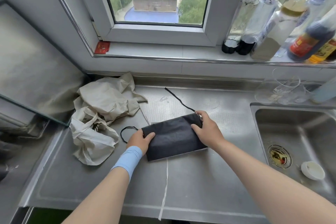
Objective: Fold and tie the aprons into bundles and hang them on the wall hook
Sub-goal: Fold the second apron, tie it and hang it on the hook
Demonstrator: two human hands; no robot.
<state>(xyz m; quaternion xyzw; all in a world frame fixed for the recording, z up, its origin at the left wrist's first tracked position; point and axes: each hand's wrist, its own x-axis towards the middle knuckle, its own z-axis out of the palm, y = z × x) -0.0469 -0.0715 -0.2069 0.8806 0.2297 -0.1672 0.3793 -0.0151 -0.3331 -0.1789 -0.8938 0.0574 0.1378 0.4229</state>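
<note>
A brushed stainless-steel kitchen counter fills the lower part of the view. Behind it is a white-framed window above a tiled sill. A stainless-steel sink basin is set into the counter's right side.

At the left of the counter, near the back, lies a crumpled heap of beige cloth aprons. A row of plastic and glass bottles stands on the right of the sill.

The black fabric apron, folded into a flat rectangle, lies on the counter between the beige heap and the sink, with both hands on it.

The left hand, with a light blue band on its wrist, grips the black apron's left end. Its thumb lies on top and its fingers curl round the edge. The right hand clasps the right end. Its fingers are bent over the far corner and its thumb presses the top surface.

Clear drinking glasses stand at the back, just behind the sink.

A thin black strap trails from the far right corner toward the back wall. A black loop curls just beside the left hand. A white strap runs from the apron's near edge to the counter's front.

A small white cap sits in the sink near the drain, and a red packet lies at the sill's left end.
</note>
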